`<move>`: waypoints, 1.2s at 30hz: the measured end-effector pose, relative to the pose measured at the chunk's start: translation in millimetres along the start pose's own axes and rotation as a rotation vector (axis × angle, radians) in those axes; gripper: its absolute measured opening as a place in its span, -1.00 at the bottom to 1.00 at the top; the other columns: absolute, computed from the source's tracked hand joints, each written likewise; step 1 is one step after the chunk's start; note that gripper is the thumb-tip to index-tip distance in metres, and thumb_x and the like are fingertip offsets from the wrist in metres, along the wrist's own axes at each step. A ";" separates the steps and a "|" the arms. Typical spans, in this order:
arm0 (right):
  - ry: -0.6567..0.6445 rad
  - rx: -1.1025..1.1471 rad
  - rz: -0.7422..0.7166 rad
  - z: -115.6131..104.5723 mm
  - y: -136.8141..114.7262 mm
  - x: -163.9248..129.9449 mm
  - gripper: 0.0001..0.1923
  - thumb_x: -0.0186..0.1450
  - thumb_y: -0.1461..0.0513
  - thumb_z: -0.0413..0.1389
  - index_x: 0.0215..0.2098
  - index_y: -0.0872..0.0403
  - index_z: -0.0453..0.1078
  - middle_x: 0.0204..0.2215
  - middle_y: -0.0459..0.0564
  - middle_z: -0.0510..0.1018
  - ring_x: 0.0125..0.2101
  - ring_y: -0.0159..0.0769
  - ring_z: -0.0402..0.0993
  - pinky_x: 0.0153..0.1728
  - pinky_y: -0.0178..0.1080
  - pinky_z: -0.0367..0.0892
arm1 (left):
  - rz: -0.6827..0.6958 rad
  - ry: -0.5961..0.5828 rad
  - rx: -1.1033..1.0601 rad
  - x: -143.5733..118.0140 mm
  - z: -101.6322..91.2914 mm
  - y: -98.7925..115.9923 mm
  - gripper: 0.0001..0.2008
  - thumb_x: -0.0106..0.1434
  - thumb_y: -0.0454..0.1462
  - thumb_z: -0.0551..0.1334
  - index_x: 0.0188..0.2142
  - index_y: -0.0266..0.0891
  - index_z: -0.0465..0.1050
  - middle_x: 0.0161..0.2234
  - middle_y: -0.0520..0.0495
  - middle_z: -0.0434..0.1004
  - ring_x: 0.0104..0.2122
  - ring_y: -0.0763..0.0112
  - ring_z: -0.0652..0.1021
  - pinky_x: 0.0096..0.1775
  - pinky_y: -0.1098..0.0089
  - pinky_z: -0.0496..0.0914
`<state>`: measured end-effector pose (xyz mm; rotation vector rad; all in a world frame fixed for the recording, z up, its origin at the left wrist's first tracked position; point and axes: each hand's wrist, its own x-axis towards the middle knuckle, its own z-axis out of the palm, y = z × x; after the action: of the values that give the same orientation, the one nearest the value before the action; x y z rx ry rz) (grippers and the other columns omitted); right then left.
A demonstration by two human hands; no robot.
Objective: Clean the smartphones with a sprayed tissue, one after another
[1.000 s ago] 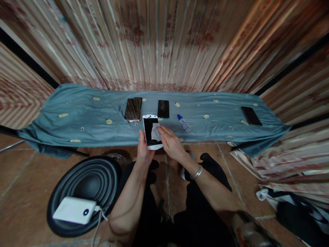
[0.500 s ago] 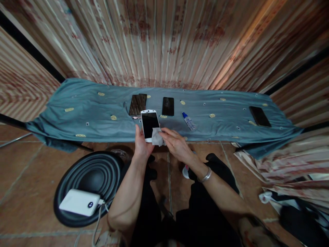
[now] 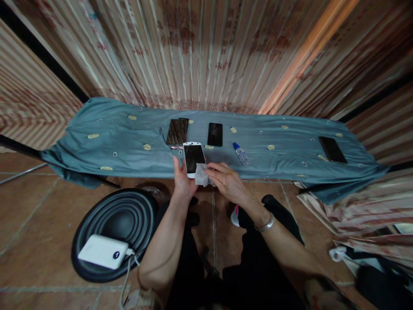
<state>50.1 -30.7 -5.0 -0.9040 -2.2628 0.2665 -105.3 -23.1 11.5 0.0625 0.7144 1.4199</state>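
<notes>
My left hand (image 3: 182, 183) grips a white phone (image 3: 194, 156) with a dark screen, held upright just above the front edge of a table draped in a teal cloth (image 3: 106, 146). My right hand (image 3: 226, 181) presses a small white wipe (image 3: 201, 175) against the phone's lower right corner. A silver bracelet sits on my right wrist. Behind the phone on the cloth lie a reflective phone (image 3: 177, 131), a black phone (image 3: 215, 134) and a small blue-capped bottle (image 3: 240, 153).
Another dark phone (image 3: 332, 149) lies at the cloth's far right. On the tiled floor to the left stands a round black stool (image 3: 112, 224) with a white power bank (image 3: 102, 251) and cable on it. Striped curtains hang behind and to the right.
The wipe has slid from the middle of the screen down to the phone's lower right corner, my right hand moving with it. The view has shifted slightly.
</notes>
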 end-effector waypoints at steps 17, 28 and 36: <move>-0.032 0.028 -0.047 8.5 -18.1 2.7 -0.68 0.46 0.27 -0.05 0.04 0.07 0.49 -0.03 0.12 0.57 -0.09 -0.18 0.46 -0.04 -0.07 0.50 | -0.010 -0.025 0.063 -2.0 2.3 -13.2 -0.40 0.44 0.06 -0.15 -0.24 -0.22 0.55 -0.24 -0.15 0.69 -0.10 0.25 0.65 -0.08 0.31 0.52; 0.007 -0.025 0.013 18.3 -15.4 8.3 -0.59 0.48 0.27 -0.16 0.09 0.13 0.47 0.04 0.16 0.54 -0.04 -0.15 0.47 0.07 -0.04 0.44 | -0.057 0.004 0.039 -10.3 1.4 -24.9 -0.42 0.46 0.02 -0.12 -0.37 -0.22 0.54 -0.43 -0.02 0.63 -0.35 0.46 0.64 -0.18 0.48 0.50; 0.084 -0.113 0.069 22.8 -0.6 14.4 -0.58 0.47 0.28 -0.12 0.20 0.17 0.39 0.12 0.20 0.48 0.07 -0.09 0.40 0.16 0.01 0.36 | -0.034 -0.028 0.046 -15.1 3.2 -41.6 -0.53 0.46 -0.04 -0.08 -0.08 -0.16 0.56 0.03 -0.07 0.60 0.21 0.28 0.44 0.19 0.32 0.33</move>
<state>27.2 -20.1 -14.5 -1.0339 -2.1900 0.1297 -67.1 -43.4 1.6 0.1056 0.7219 1.3672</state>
